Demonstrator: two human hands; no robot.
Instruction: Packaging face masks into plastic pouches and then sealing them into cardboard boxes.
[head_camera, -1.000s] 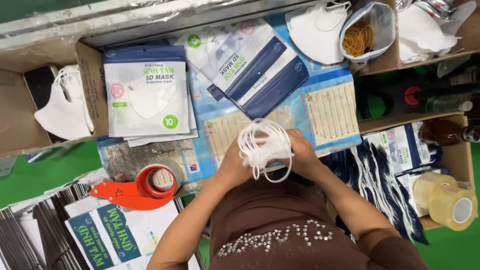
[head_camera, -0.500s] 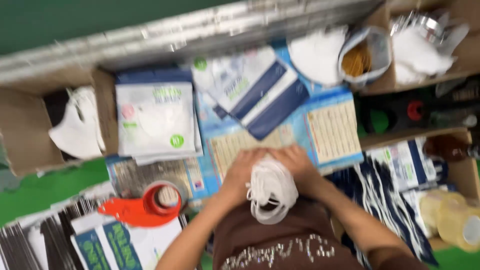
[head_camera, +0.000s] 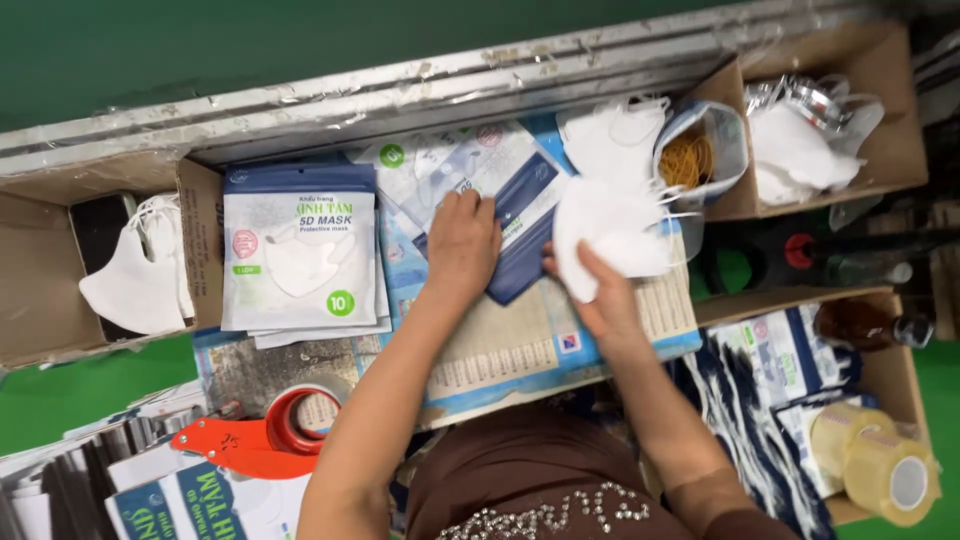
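Mask packets (head_camera: 300, 250) and a cardboard box (head_camera: 200, 240) are crowding the left; the printed sheet (head_camera: 510, 345) is lying bare between the forearms.

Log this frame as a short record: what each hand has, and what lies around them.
left hand: flat on a blue and white pouch
right hand: holds a stack of white masks
left of hands: pile of mask packs; box with white masks
near edge: orange tape dispenser
far right: bag of rubber bands
lower right: clear tape rolls
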